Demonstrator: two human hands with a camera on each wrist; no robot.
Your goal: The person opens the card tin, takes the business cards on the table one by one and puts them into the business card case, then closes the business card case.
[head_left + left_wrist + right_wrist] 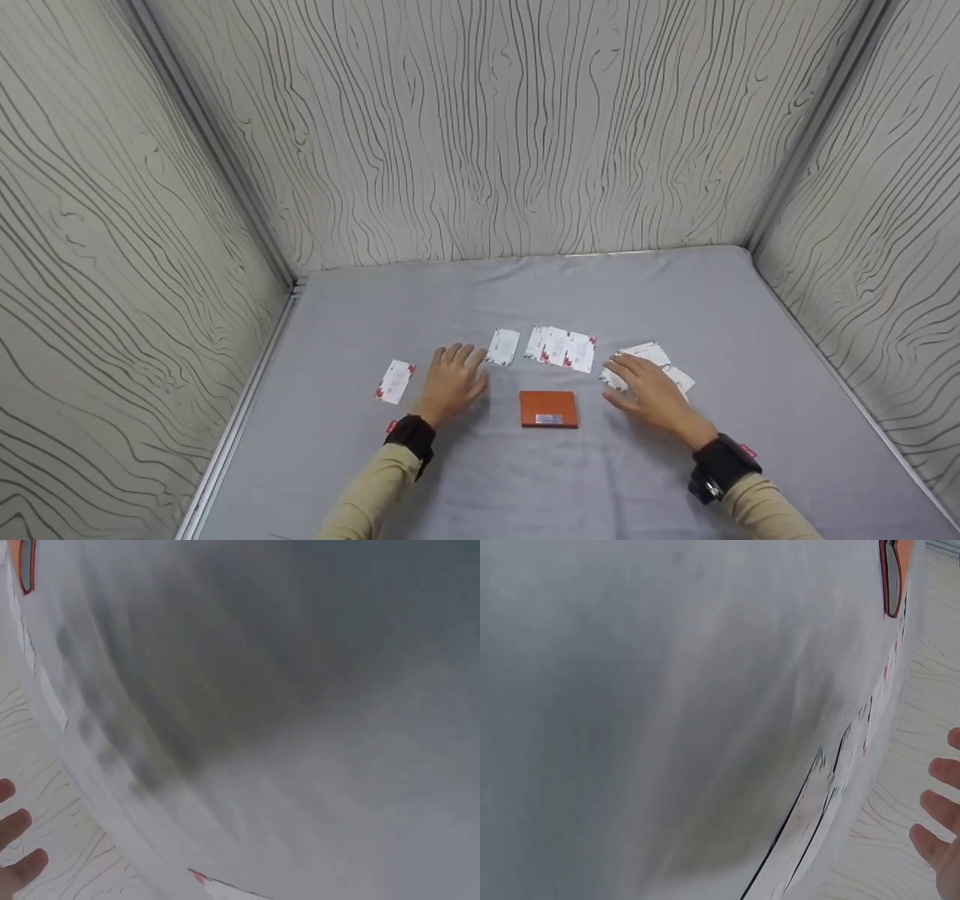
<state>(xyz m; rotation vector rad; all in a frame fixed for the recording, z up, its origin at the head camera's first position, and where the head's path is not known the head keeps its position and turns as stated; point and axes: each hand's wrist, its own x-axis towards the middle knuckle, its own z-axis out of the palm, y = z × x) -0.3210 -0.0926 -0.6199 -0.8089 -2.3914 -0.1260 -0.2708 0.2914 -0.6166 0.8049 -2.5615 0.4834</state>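
My left hand hovers over the cloth with its fingers spread and nothing in them. A single white card lies just past its fingertips, and another card with red flowers lies to its left. Over on the right, my right hand is held above a loose group of white cards, partly hiding them; its fingers are extended and hold nothing. Between the hands sits a closed orange card case with a small silver plate. Behind it several overlapping cards with red flowers form a row.
Grey cloth with soft wrinkles covers the table. Wood-grain patterned panels stand at the back and on both sides, with metal edge strips along the left.
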